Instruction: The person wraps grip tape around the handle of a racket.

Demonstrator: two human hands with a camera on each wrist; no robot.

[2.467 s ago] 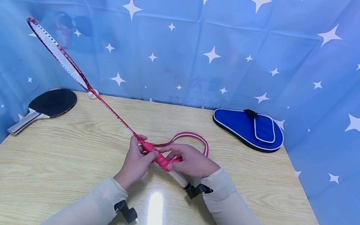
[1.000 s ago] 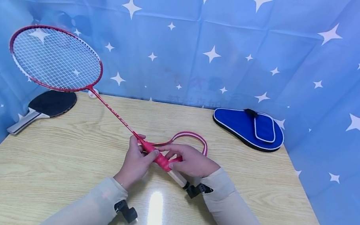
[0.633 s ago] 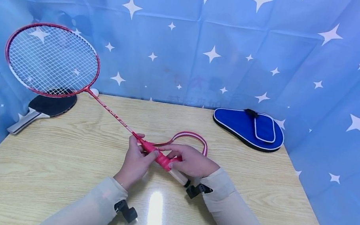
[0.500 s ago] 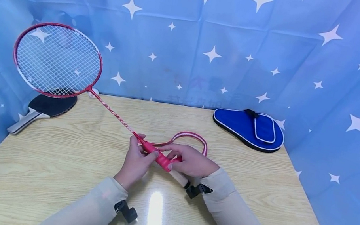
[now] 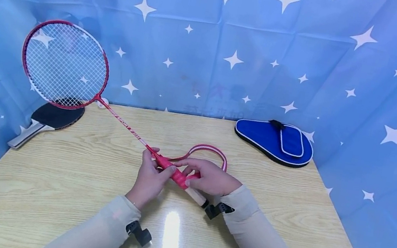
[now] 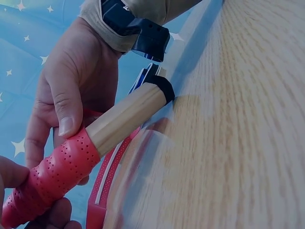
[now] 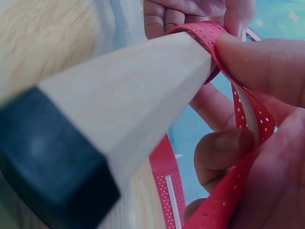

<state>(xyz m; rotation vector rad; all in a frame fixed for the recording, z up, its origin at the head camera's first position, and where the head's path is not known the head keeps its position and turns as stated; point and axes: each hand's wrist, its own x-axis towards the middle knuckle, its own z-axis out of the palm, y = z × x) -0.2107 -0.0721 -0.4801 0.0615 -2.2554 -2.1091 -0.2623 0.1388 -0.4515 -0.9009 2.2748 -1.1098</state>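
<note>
A red and white badminton racket (image 5: 123,122) slants across the head view, its strung head raised at the back left. My left hand (image 5: 150,180) grips the upper handle, thumb on the red wrapping. Perforated red grip tape (image 6: 57,169) coils round the upper handle, while the bare wooden handle (image 6: 126,114) and its black end cap (image 7: 52,162) stick out below. My right hand (image 5: 214,178) pinches the tape against the lowest turn, thumb in front. The tape's loose length, with a white backing strip (image 5: 214,149), loops over the table behind that hand.
At the left edge lies a black table tennis bat (image 5: 58,114), partly behind the racket head. A white ball (image 5: 103,103) sits near the back edge of the wooden table (image 5: 63,189). A blue bat case (image 5: 267,138) rests at back right. Star-patterned curtains (image 5: 191,74) enclose the table.
The racket has turned about its shaft, from nearly edge-on to showing its strings, and its head has risen slightly. Both hands keep nearly the same place. The tape loop shifted slightly left.
</note>
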